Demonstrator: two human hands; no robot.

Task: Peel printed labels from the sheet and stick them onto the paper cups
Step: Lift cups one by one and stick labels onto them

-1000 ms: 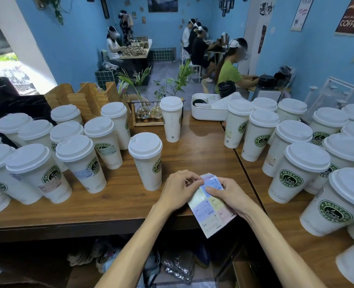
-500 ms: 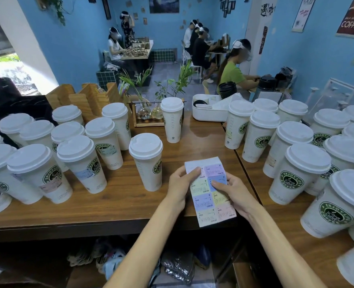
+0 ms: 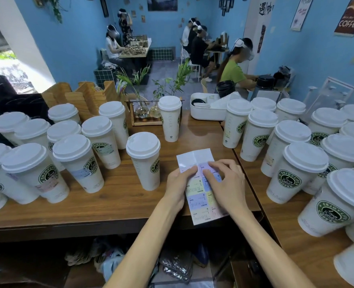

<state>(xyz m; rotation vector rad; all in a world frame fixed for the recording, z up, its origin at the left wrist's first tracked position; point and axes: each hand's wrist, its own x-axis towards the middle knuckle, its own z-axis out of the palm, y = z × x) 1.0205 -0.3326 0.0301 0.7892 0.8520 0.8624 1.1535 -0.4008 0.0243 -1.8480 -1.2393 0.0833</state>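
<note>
A label sheet (image 3: pixel 199 196) with pastel printed stickers lies over the front edge of the wooden table (image 3: pixel 114 196); its top rows are bare white backing. My left hand (image 3: pixel 179 181) holds the sheet's left edge, thumb on top. My right hand (image 3: pixel 224 179) rests over the right side, its fingertips curled onto a lilac label near the top of the printed rows. A lidded white paper cup (image 3: pixel 146 161) with a green logo stands just left of my hands. Another lone cup (image 3: pixel 170 118) stands farther back.
Several lidded cups crowd the left side (image 3: pixel 76 163), some bearing labels, and several more fill the right table (image 3: pixel 296 173). A white tray (image 3: pixel 207 110), a plant stand (image 3: pixel 145 113) and wooden holders (image 3: pixel 84 96) sit at the back. People work at tables behind.
The sheet was unfolded and lowered flat toward the table edge. My right hand moved from the sheet's right edge onto its upper labels; my left hand kept hold of the left edge.
</note>
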